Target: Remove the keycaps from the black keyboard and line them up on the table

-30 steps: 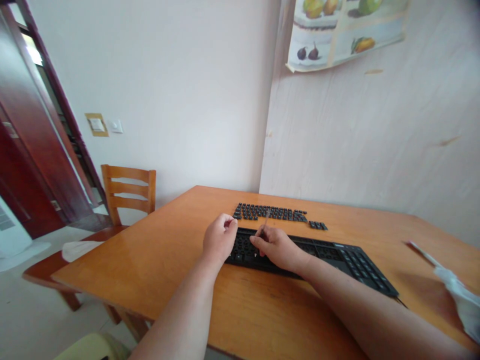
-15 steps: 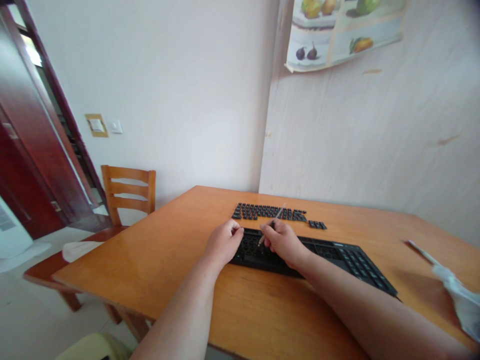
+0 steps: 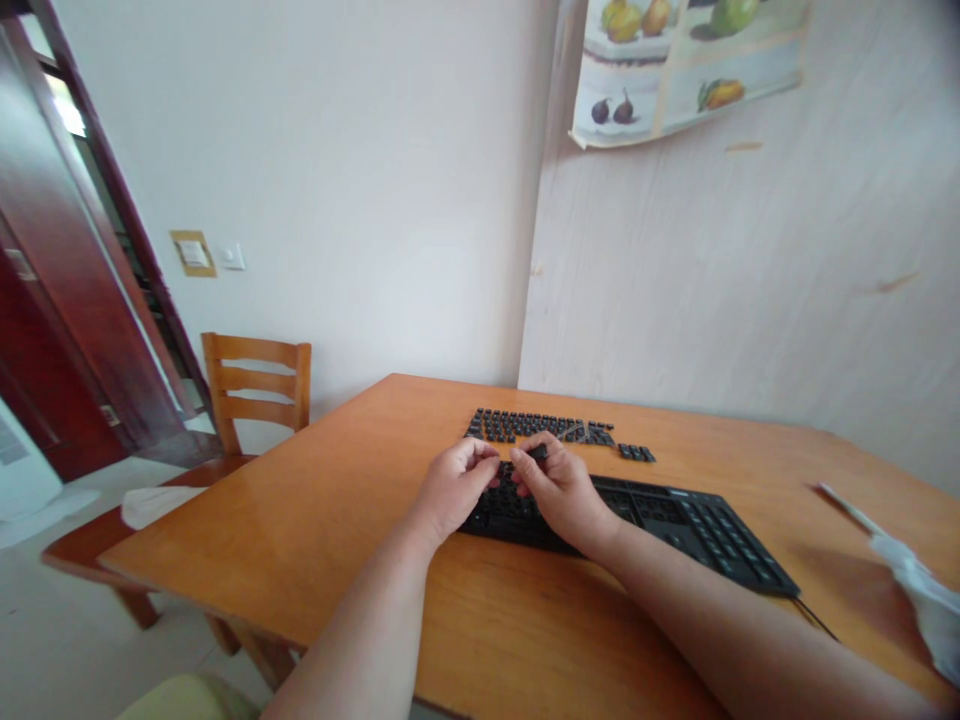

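A black keyboard (image 3: 720, 530) lies at an angle on the table; most of its left part shows bare sockets, while keys sit on the number pad at its right end. My left hand (image 3: 459, 490) is over the keyboard's left end, thumb and fingertips closed together; whatever they pinch is hidden or too small to see. Close beside it, my right hand (image 3: 559, 490) grips a thin pen-like tool (image 3: 576, 434) with a dark part near the fingers and a see-through shaft slanting up to the right, blurred. The fingertips of both hands nearly meet.
Loose black keycaps (image 3: 517, 424) lie in rows behind the keyboard, with a small group (image 3: 636, 453) to their right. A thin stick (image 3: 847, 507) and crumpled white plastic (image 3: 911, 590) rest on the wooden table (image 3: 322, 520) at right. A wooden chair (image 3: 259, 385) stands left.
My right hand has lifted the tool's tip from the keyboard and tilted the tool flatter, to the right. My left hand has shifted slightly right, towards the right fingertips.
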